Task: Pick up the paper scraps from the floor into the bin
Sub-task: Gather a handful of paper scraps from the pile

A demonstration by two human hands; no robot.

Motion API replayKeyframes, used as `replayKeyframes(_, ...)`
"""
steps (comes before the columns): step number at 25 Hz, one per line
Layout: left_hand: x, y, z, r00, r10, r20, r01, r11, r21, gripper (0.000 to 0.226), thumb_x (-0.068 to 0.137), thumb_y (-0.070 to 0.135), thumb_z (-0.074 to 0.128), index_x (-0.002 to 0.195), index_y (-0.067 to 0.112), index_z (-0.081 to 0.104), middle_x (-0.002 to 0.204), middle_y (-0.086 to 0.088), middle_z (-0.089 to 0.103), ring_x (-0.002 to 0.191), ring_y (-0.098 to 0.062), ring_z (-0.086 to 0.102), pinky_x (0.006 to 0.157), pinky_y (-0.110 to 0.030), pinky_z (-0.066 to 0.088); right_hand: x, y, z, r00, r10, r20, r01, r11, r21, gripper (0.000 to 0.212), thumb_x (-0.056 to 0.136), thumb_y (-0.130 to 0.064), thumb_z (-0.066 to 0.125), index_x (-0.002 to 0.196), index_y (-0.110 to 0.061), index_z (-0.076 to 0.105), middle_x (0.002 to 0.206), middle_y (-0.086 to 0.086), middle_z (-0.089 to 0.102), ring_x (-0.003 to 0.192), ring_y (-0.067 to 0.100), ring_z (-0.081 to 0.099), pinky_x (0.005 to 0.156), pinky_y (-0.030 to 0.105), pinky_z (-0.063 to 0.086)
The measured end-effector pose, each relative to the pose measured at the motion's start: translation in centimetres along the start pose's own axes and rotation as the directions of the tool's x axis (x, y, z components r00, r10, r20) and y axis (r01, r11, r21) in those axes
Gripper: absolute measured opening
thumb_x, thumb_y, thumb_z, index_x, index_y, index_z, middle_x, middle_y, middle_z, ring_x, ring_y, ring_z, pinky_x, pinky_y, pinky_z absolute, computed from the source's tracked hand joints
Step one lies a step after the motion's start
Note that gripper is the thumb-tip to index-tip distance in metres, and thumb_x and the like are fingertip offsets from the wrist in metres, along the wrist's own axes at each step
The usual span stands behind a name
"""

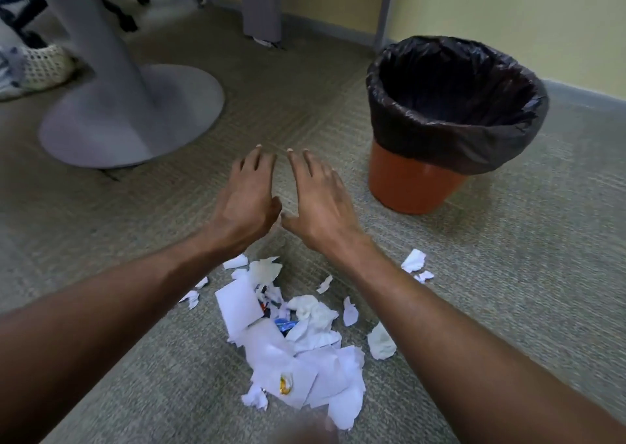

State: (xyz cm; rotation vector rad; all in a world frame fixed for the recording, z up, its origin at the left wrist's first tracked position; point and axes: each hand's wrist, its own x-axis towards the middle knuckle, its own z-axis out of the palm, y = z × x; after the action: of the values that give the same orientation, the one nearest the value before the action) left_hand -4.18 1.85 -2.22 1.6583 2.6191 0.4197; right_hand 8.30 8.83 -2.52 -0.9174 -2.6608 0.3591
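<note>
Left hand (pixel 247 196) and right hand (pixel 320 196): grip apart on both, fingers spread flat, palms down, nothing held. Thumbs nearly touch; both hover over bare floor (pixel 508 274) beyond the paper scraps (pixel 298 348).

Step, as judged: reach before the first gather; no scrap lifted yet. Next move calls for drawing the hands back and down, cupping the heap.

Count: one main heap, roughly eight loose bits around it. One bin (pixel 454 121), black-lined, upright, to the right, apparently empty.

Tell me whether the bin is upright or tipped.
Upright, leaning slightly. The bin stands on its base on the carpet, its open mouth with the black liner facing up. Whether anything is inside, I cannot tell.
</note>
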Motion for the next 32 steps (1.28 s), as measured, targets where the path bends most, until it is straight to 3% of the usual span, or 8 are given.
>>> replayKeyframes(3, -1.5, -5.2, 1.5, 0.953, -0.058, 0.299, 0.043, 0.997, 0.060, 0.090, 0.080, 0.028, 0.082, 0.154, 0.012, 0.033, 0.162, -0.015, 0.028, 0.143, -0.037, 0.038, 0.114, -0.041, 0.035, -1.3, -1.5, 3.4, 0.991, -0.024, 0.128, 0.022, 1.000, 0.018, 0.103, 0.078, -0.039, 0.080, 0.156, -0.015, 0.017, 0.160, 0.014, 0.027, 0.146, 0.030, 0.030, 0.118, 0.043, 0.031)
replayKeyframes(6, -3.4, -9.6, 3.1, 0.806, -0.170, 0.567, 0.102, 0.983, 0.150, 0.109, 0.071, 0.035, 0.088, 0.158, 0.017, 0.024, 0.160, -0.015, 0.031, 0.141, -0.035, 0.041, 0.112, -0.038, 0.040, -2.6, -2.0, 6.8, 0.954, -0.017, 0.298, 0.004, 0.999, 0.044, 0.107, 0.079, -0.051, 0.076, 0.157, -0.017, 0.013, 0.160, 0.015, 0.025, 0.144, 0.033, 0.031, 0.113, 0.047, 0.036)
replayKeyframes(12, -6.7, -15.5, 6.3, 0.627, -0.343, 0.700, 0.147, 0.934, 0.326, 0.149, 0.050, 0.046, 0.096, 0.160, 0.034, -0.004, 0.155, -0.021, 0.021, 0.138, -0.043, 0.038, 0.109, -0.050, 0.043, -3.5, -2.3, 10.9, 0.835, 0.065, 0.547, -0.083, 0.997, 0.008, 0.127, 0.064, -0.075, 0.074, 0.157, -0.026, 0.003, 0.160, 0.011, 0.020, 0.143, 0.037, 0.029, 0.106, 0.054, 0.040)
replayKeyframes(17, -7.4, -16.2, 8.0, 0.649, -0.281, 0.707, 0.190, 0.960, 0.207, 0.153, 0.043, 0.048, 0.098, 0.158, 0.039, -0.002, 0.144, -0.019, 0.023, 0.131, -0.045, 0.042, 0.106, -0.053, 0.045, -3.4, -1.4, 12.3, 0.730, 0.134, 0.670, -0.066, 0.990, -0.126, 0.137, 0.056, -0.079, 0.076, 0.157, -0.029, -0.001, 0.161, 0.014, 0.014, 0.143, 0.040, 0.030, 0.105, 0.054, 0.041)
replayKeyframes(20, -7.1, -15.8, 8.7, 0.685, -0.177, 0.707, 0.154, 0.983, 0.097, 0.150, 0.043, 0.045, 0.099, 0.159, 0.037, 0.004, 0.137, -0.018, 0.027, 0.125, -0.042, 0.049, 0.105, -0.044, 0.047, -3.7, -1.1, 12.9, 0.698, 0.150, 0.700, -0.054, 0.986, -0.158, 0.140, 0.054, -0.077, 0.079, 0.157, -0.029, -0.003, 0.160, 0.015, 0.013, 0.141, 0.040, 0.033, 0.103, 0.052, 0.043)
replayKeyframes(23, -7.0, -14.7, 9.0, 0.690, -0.095, 0.718, 0.143, 0.990, -0.006, 0.140, 0.052, 0.037, 0.098, 0.159, 0.031, 0.008, 0.138, -0.015, 0.028, 0.123, -0.036, 0.050, 0.101, -0.034, 0.047, -4.0, -1.2, 13.5, 0.692, 0.151, 0.706, -0.071, 0.987, -0.141, 0.142, 0.052, -0.076, 0.081, 0.157, -0.028, -0.003, 0.157, 0.017, 0.013, 0.135, 0.039, 0.042, 0.100, 0.049, 0.046)
replayKeyframes(28, -7.5, -13.0, 9.6, 0.671, -0.006, 0.742, 0.079, 0.995, -0.064, 0.141, 0.050, 0.043, 0.098, 0.158, 0.025, 0.009, 0.140, -0.013, 0.028, 0.128, -0.034, 0.048, 0.104, -0.036, 0.047, -4.7, -1.5, 14.3, 0.716, 0.120, 0.687, -0.124, 0.991, -0.043, 0.139, 0.058, -0.058, 0.090, 0.158, -0.021, 0.001, 0.157, 0.024, 0.008, 0.130, 0.043, 0.048, 0.101, 0.045, 0.047)
replayKeyframes(32, -8.4, -12.4, 10.0, 0.727, -0.007, 0.686, 0.091, 0.992, -0.086, 0.129, 0.051, 0.037, 0.098, 0.153, 0.021, 0.021, 0.135, -0.012, 0.032, 0.120, -0.034, 0.053, 0.096, -0.033, 0.047, -4.8, -1.5, 14.3, 0.731, 0.100, 0.675, -0.151, 0.988, 0.016, 0.131, 0.062, -0.043, 0.093, 0.157, -0.019, 0.006, 0.155, 0.026, 0.009, 0.129, 0.044, 0.049, 0.100, 0.043, 0.047)
